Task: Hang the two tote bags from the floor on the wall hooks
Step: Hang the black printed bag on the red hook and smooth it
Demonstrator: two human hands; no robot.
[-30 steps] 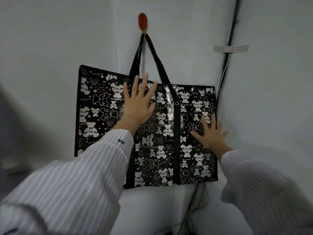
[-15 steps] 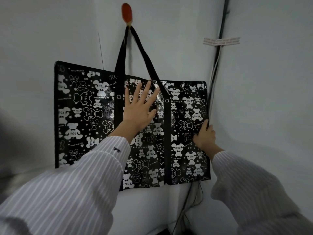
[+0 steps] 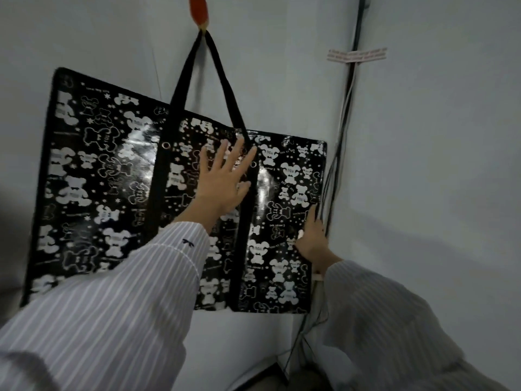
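The bag (image 3: 98,193), black with white bears, hung flat against the wall (image 3: 84,38) by its black straps (image 3: 222,80) from a red hook (image 3: 198,8). The left hand (image 3: 222,184) lay palm-down on its upper middle, fingers (image 3: 236,148) spread and holding nothing. The right hand (image 3: 314,238) pressed the bag's right edge beside the cables (image 3: 338,136) in the corner; whether its fingers were spread or curled around the edge could not be told. Both sleeves (image 3: 127,292) were striped.
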